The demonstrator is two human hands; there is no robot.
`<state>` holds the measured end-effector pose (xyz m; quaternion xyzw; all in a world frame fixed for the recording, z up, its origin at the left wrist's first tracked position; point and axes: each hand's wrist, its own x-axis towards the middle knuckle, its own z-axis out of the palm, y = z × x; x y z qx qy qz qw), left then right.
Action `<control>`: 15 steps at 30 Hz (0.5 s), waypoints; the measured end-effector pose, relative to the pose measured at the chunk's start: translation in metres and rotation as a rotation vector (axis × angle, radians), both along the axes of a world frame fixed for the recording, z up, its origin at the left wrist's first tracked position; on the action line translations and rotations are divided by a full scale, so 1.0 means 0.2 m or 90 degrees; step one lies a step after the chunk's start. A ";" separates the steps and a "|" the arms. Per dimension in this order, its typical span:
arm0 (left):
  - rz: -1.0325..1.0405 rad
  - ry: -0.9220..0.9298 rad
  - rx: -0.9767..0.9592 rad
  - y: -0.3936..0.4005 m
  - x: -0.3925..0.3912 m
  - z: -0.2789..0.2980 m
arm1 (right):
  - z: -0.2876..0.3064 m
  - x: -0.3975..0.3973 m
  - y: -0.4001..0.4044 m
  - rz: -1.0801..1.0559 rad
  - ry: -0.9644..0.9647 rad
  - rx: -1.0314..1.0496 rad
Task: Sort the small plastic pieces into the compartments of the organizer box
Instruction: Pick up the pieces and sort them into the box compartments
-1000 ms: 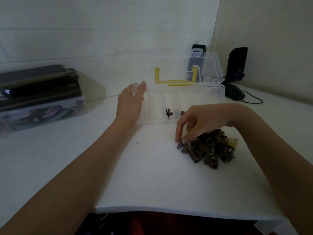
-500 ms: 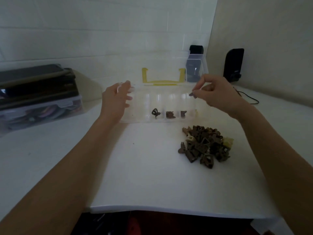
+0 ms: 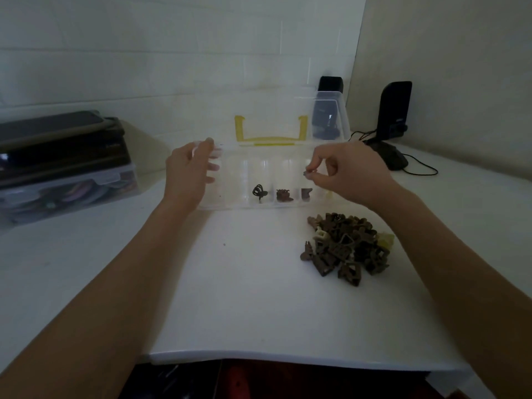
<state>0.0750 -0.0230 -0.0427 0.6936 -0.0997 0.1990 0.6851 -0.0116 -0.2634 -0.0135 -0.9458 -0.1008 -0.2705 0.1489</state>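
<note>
A clear organizer box (image 3: 230, 207) with a raised lid and yellow latch (image 3: 270, 131) sits at the back of the white table. Three of its front compartments each hold a dark piece (image 3: 259, 192). My left hand (image 3: 188, 171) holds the box's left end, thumb on the rim. My right hand (image 3: 348, 174) hovers over the box's right side and pinches a small dark plastic piece (image 3: 307, 173) between thumb and fingertips. A pile of brown plastic pieces (image 3: 347, 246), with a few pale ones, lies on the table in front of the box at the right.
A clear storage tub (image 3: 69, 194) with dark items stacked on it stands at the left. A black stand (image 3: 393, 119) with a cable is in the back right corner. The table's front edge (image 3: 288, 359) runs close below my forearms.
My right hand picked a small piece from the pile, lifted it up over the box's right compartments and has now lowered slightly. My left hand stayed on the box's left end.
</note>
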 end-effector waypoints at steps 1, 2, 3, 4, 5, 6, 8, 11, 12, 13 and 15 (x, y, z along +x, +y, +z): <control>0.001 0.001 0.000 0.00 0.00 0.00 | 0.00 0.00 0.02 -0.029 -0.008 -0.054; 0.001 0.003 -0.002 0.00 0.00 0.00 | -0.01 0.00 0.03 -0.058 -0.013 -0.097; 0.000 0.005 -0.005 0.00 0.00 0.00 | -0.01 -0.01 0.05 -0.082 -0.017 -0.133; 0.000 0.007 -0.007 0.00 0.00 0.00 | -0.01 0.00 0.06 -0.106 -0.024 -0.163; 0.001 0.008 -0.008 0.00 0.00 0.00 | -0.01 0.00 0.07 -0.124 -0.030 -0.191; 0.002 0.007 -0.005 0.00 0.00 0.00 | -0.01 0.00 0.07 -0.137 -0.034 -0.212; 0.002 0.003 0.000 0.00 0.00 0.00 | 0.00 0.00 0.08 -0.147 -0.031 -0.232; -0.004 0.001 0.003 0.00 0.01 -0.01 | 0.00 -0.01 0.07 -0.137 0.007 -0.217; -0.004 0.002 0.004 0.00 0.01 -0.01 | 0.01 -0.01 0.06 -0.118 0.018 -0.185; -0.003 0.002 0.006 0.00 0.01 -0.01 | 0.02 -0.02 0.05 -0.085 0.025 -0.132; 0.000 0.000 0.011 0.01 0.01 -0.01 | 0.06 -0.03 0.02 0.024 0.045 0.028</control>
